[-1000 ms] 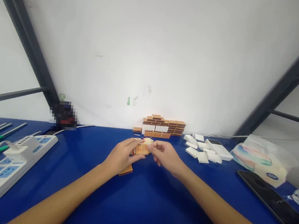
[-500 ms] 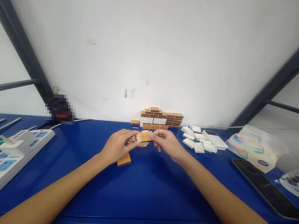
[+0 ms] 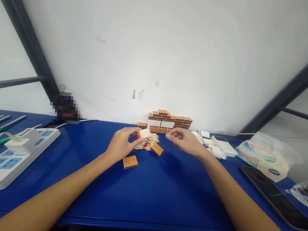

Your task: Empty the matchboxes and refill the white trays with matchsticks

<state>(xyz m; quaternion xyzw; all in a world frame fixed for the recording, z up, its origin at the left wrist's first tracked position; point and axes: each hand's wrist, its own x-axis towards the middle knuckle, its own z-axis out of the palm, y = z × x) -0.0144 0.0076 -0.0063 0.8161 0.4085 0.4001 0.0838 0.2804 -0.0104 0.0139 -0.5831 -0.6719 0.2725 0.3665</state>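
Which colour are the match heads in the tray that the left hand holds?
Red; the match heads show best in the head view.

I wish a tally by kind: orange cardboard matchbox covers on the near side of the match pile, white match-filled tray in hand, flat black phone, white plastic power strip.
Matchbox covers: 2
Tray: 1
Phone: 1
Power strip: 1
Total: 5

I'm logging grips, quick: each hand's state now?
Left hand: closed on a match-filled tray.
Right hand: curled, nothing visible in it; whether closed can't be told.
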